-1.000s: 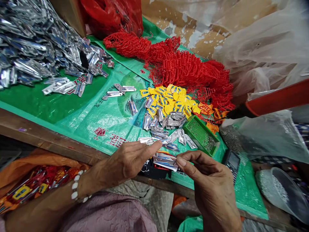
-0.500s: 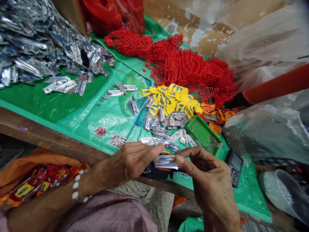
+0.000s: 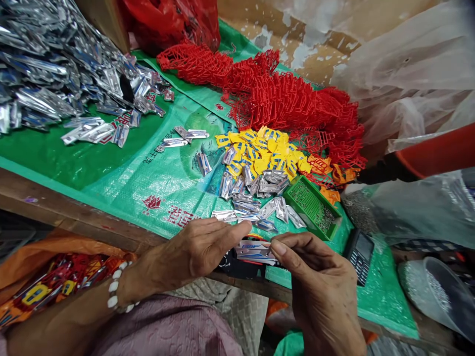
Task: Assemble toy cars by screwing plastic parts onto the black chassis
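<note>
Between my two hands is a silver plastic part (image 3: 254, 250) with blue markings, held close to the table's front edge. My right hand (image 3: 321, 282) pinches its right end between thumb and fingertips. At the left end is my left hand (image 3: 200, 247), its thumb stretched along the top and its other fingertips hidden. A bit of yellow and red shows behind the part, and a black object (image 3: 241, 268) lies beneath it. Just beyond are loose silver parts (image 3: 274, 183), a heap of yellow pieces (image 3: 265, 148) with blue markings, and a green tray (image 3: 302, 210) of small metal pieces, possibly screws.
A large silver heap (image 3: 40, 74) fills the back left of the green sheet (image 3: 122, 183). Red plastic frames (image 3: 267, 94) are piled behind. To the right are a keypad phone (image 3: 359, 254), a clear tub (image 3: 430, 291) and an orange-red tool (image 3: 441, 148). An orange bag (image 3: 74, 242) is lower left.
The silver part has tilted slightly and its blue-marked face shows more. Both hands keep nearly the same place. The orange-red tool at the right sits lower and farther right in the view.
</note>
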`<state>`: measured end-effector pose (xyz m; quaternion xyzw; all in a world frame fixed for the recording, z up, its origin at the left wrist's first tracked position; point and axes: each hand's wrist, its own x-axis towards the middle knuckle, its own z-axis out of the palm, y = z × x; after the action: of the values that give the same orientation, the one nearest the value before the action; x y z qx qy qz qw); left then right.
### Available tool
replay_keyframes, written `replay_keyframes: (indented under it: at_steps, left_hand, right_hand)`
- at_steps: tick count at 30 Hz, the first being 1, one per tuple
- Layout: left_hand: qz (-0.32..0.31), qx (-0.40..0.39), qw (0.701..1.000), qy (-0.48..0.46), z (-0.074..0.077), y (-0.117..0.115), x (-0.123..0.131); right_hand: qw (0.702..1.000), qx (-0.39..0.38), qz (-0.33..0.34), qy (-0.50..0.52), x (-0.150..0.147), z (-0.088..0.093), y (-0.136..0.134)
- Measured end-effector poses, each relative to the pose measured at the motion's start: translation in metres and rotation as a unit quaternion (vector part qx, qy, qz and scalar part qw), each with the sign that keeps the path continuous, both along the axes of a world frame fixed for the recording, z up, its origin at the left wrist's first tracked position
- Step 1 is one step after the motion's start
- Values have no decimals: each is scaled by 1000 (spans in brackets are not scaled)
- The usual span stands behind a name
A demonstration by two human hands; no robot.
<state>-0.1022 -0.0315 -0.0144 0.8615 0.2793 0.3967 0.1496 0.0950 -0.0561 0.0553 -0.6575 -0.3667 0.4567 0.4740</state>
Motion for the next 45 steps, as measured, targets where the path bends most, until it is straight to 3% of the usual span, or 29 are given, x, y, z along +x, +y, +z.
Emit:
replay_keyframes:
  at_steps: [17, 25, 37, 40, 45]
  left_hand:
    - [-5, -29, 1000, -8, -1, -1, -1]
    - [-13, 1, 1000, -26, 0, 4, 2]
    - [-3, 18, 999, -30, 0, 6, 5]
    - [-5, 25, 999, -18, 1, 6, 5]
    - [-20, 28, 999, 40, 9, 5, 2]
  right_hand:
    - [998, 12, -12, 54, -6, -1, 2]
    - [998, 51, -47, -11, -10, -6, -5]
    - [958, 213, 21, -189, -11, -23, -9]
    - [944, 233, 68, -224, -7, -29, -11]
    - [947, 215, 107, -211, -5, -27, -10]
